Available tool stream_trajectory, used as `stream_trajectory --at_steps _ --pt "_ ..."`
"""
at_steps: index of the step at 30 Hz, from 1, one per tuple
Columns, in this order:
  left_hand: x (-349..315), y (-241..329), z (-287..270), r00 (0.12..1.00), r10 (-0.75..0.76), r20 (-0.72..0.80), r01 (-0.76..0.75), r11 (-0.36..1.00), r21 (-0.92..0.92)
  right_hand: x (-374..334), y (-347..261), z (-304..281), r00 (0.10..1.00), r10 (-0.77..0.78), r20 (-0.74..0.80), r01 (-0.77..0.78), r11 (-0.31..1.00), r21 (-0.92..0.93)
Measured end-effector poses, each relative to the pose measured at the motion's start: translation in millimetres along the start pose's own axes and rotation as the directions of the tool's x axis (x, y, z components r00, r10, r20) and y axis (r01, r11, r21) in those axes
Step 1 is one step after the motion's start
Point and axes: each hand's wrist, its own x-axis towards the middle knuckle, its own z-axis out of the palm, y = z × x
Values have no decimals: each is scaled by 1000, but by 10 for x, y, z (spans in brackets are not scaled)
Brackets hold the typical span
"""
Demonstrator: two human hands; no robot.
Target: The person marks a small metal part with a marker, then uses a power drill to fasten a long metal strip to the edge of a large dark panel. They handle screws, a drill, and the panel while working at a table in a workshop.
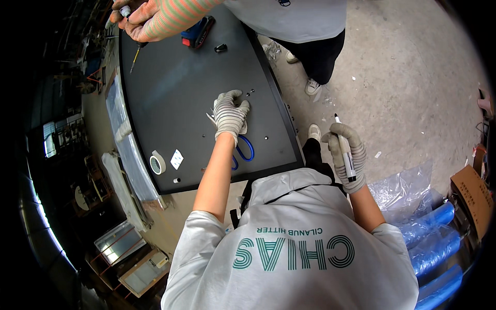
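Note:
My left hand [227, 112], in a striped grey-white glove, rests on a large dark panel [175, 103] with its fingers apart. Several small screws [250, 93] lie just beyond its fingertips. Blue-handled scissors [246, 149] sit beside and partly under that hand and wrist; their blades are hidden. Off the panel's right side, my gloved right hand [347, 150] is closed around a marker pen [345, 152], its dark tip pointing away from me. A tape roll [157, 163], a white patch with blue dots [176, 159] and a small black-and-white piece [177, 180] lie at the near left corner.
Across the panel stands another person, whose orange-and-green striped glove [160, 20] holds a small white item above a yellow-shafted tool [135, 58]. A blue-and-red power tool [198, 33] and a small black piece [220, 48] lie there. Blue plastic-wrapped rolls [431, 248] are at lower right.

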Motion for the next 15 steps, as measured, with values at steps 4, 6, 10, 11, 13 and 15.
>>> stream_trajectory --at_steps 4,6,10,11,13,15 --pt "24 174 -27 997 41 72 -46 996 71 68 -7 33 1000 10 13 -10 1000 -5" --pt "27 153 15 995 80 50 -84 994 70 79 -32 62 999 38 27 -38 999 -11" --pt "-32 133 70 988 153 -9 -153 988 19 78 -16 129 999 14 41 -13 1000 -22" --pt "-45 146 65 989 151 6 -151 988 9 73 -12 143 999 14 47 -13 1000 -25" --pt "-72 178 34 989 146 35 -146 989 -11 55 -11 166 998 14 61 -12 999 -32" --pt "-83 130 55 985 173 13 -172 985 -26 41 -14 199 996 16 87 -13 999 -36"
